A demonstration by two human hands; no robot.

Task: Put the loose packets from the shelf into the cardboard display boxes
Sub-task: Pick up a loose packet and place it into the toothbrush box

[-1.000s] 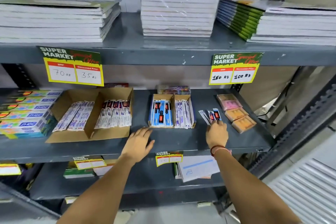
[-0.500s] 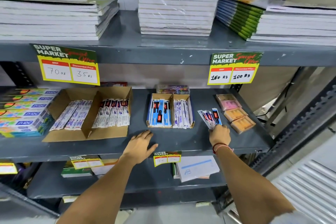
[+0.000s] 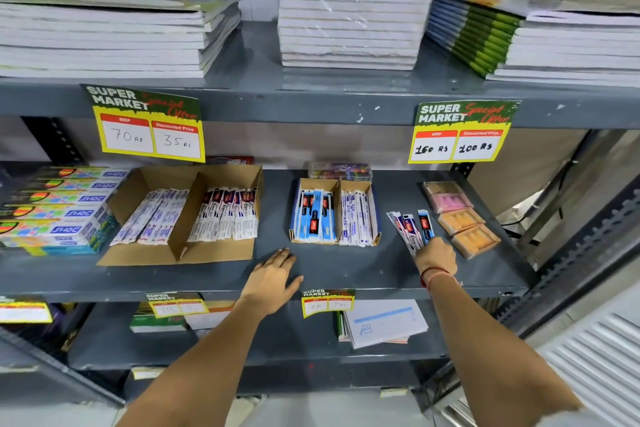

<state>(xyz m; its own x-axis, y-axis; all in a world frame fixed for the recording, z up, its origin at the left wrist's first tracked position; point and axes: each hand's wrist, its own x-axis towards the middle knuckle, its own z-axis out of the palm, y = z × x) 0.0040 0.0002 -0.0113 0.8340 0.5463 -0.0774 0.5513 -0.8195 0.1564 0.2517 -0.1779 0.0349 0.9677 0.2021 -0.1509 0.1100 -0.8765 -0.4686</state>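
On the middle shelf my right hand (image 3: 435, 257) grips a fanned bunch of loose packets (image 3: 410, 227), white-and-blue strips with red labels, lifted at the far end. Left of it stands a small two-part cardboard display box (image 3: 335, 211) with blue packets on its left side and white ones on its right. Further left a large two-part cardboard box (image 3: 194, 215) holds rows of white packets. My left hand (image 3: 273, 282) lies flat, fingers apart, on the shelf's front between the two boxes and holds nothing.
Pink and orange flat packs (image 3: 459, 218) lie right of my right hand. Stacked colourful cartons (image 3: 59, 208) fill the shelf's left end. Notebook stacks (image 3: 353, 10) sit on the shelf above. Price tags (image 3: 147, 125) hang from the shelf edges. Envelopes (image 3: 384, 322) lie on the lower shelf.
My right hand has closed on the loose packets and raised them off the shelf, fanned out. My left hand slid slightly forward along the shelf.
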